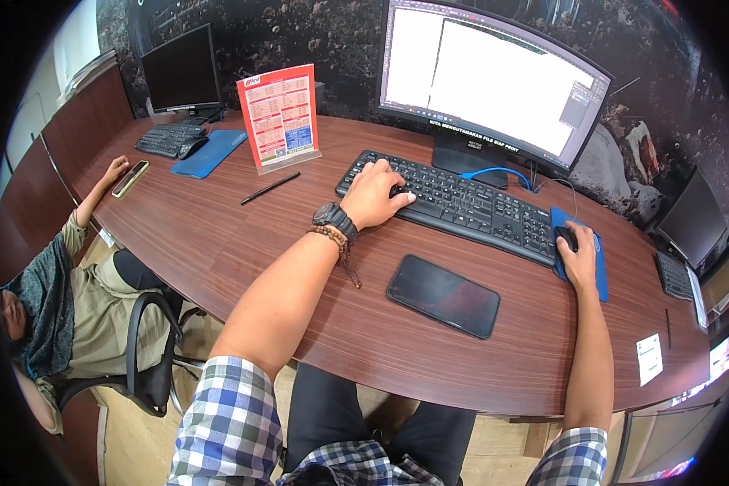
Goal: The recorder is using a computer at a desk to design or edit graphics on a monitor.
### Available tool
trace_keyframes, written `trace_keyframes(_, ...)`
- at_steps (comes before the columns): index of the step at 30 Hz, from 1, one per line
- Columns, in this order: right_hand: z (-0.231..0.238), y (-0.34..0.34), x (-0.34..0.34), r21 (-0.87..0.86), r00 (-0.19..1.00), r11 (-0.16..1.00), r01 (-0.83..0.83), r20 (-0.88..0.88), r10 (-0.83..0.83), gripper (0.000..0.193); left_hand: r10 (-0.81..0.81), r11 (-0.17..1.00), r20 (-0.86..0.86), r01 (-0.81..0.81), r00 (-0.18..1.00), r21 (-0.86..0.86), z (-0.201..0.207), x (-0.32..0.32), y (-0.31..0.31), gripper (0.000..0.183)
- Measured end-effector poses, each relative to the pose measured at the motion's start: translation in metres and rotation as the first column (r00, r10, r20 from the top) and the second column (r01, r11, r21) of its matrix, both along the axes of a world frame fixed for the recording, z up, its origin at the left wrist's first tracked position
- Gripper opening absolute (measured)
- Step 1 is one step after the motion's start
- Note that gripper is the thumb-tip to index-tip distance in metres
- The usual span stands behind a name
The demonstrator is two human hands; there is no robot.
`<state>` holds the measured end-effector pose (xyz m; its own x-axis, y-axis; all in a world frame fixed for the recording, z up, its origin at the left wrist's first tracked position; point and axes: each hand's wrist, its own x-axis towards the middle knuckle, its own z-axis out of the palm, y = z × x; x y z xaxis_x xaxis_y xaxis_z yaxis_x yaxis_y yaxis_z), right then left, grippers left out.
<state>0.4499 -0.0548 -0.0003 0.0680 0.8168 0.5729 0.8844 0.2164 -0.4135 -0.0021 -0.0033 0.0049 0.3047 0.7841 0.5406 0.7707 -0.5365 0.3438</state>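
My left hand (pixel 374 197) rests on the left end of a black keyboard (pixel 462 204), fingers curled over the keys; a black watch and a bead bracelet sit on that wrist. My right hand (pixel 577 257) lies over a black mouse (pixel 567 237) on a blue mouse pad (pixel 598 271) at the keyboard's right end. Behind the keyboard stands a curved monitor (pixel 494 77) showing a mostly white window. A black phone (pixel 443 296) lies face up on the wooden desk (pixel 219 243) between my forearms.
A black pen (pixel 270 188) and a red upright card stand (pixel 282 117) sit to the left. Farther left are a second monitor (pixel 182 73), keyboard (pixel 166 139) and blue pad (pixel 211 151). A seated person (pixel 81 300) at the left touches a phone (pixel 130 178). White paper (pixel 649 359) lies at right.
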Motion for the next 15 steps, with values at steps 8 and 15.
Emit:
trace_keyframes(8,0.0021,-0.0002,-0.0006,0.008,1.000,1.000,-0.009,-0.013,0.009,0.038,-0.010,1.000,-0.004,0.010,1.000,0.015,0.0007,0.0002,0.0014,0.039)
trace_keyframes(15,0.0016,-0.0006,-0.0009,0.015,0.999,1.000,-0.021,-0.030,0.021,0.037,-0.006,1.000,0.002,0.006,1.000,0.009,0.0017,0.0005,-0.0004,0.040)
